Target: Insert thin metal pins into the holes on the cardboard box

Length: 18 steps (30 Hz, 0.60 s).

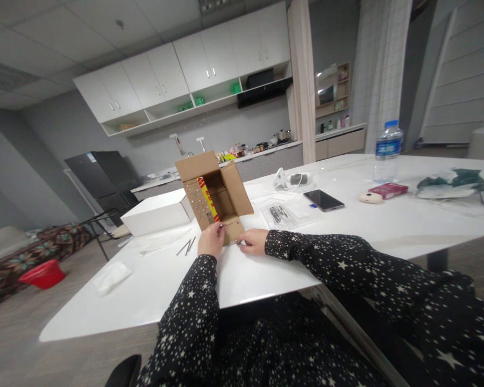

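Note:
An open brown cardboard box (221,191) stands on the white table (266,263) with its flaps up; a red and yellow printed sheet shows inside. Small metal pieces dot its left flap. My left hand (210,240) pinches the box's near bottom flap. My right hand (253,241) rests on the table at the box's near right corner, fingers curled against the flap edge. Both sleeves are black with white stars.
A white box (157,212) lies left of the cardboard box, thin metal rods (187,247) and a tissue (112,277) nearer. A clear bag of small parts (280,215), a phone (323,200), a water bottle (387,150) and a red pack (388,190) lie to the right.

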Motion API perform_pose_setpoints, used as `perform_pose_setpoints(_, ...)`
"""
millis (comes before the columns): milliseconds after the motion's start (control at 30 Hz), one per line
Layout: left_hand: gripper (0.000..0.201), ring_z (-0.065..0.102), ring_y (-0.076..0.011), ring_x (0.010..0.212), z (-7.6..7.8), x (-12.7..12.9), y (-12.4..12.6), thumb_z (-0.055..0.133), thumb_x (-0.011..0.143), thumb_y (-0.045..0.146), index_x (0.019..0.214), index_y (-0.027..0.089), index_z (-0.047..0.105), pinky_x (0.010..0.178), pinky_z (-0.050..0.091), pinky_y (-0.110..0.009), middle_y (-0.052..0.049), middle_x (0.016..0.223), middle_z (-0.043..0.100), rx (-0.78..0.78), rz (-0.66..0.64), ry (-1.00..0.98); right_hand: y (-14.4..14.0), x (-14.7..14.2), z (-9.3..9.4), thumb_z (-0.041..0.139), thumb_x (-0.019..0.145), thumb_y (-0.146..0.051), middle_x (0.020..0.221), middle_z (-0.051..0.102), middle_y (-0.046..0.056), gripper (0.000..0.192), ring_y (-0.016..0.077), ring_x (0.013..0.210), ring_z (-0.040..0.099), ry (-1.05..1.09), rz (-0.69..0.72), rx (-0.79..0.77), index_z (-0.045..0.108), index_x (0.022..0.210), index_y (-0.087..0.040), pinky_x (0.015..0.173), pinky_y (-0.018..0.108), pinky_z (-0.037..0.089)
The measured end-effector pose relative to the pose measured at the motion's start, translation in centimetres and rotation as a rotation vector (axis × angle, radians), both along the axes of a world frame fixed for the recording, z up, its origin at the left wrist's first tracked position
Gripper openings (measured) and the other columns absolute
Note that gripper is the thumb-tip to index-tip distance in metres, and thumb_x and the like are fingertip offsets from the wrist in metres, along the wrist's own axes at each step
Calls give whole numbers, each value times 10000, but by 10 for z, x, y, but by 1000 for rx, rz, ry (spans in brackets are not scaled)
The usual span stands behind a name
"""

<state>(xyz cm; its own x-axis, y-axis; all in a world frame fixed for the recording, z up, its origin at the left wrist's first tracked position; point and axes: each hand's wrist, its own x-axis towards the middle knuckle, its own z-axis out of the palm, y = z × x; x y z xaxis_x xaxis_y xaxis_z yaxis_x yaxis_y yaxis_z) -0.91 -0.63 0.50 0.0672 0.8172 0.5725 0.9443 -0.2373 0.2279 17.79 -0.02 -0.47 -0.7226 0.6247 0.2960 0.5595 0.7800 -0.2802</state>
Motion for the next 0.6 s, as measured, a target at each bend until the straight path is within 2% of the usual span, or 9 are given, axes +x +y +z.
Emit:
perform_pose_setpoints(300,237,640,-183,838,6,4,-6,447,854,314,975,235,635,738,463,-272,-43,921,701,-55,123,22,0,0,-1,520,752,-236,604,632,8,310,130,564,532,4,-5,0,681,1007,-162,567,224,374)
perform_pose_setpoints(600,248,636,-193,873,6,3,-5,424,868,292,1011,236,618,760,455,-280,-55,967,692,-67,141,83,0,0,0,524,753,-232,622,642,11,312,132,578,546,-2,-3,0,681,1014,-164,579,224,383)
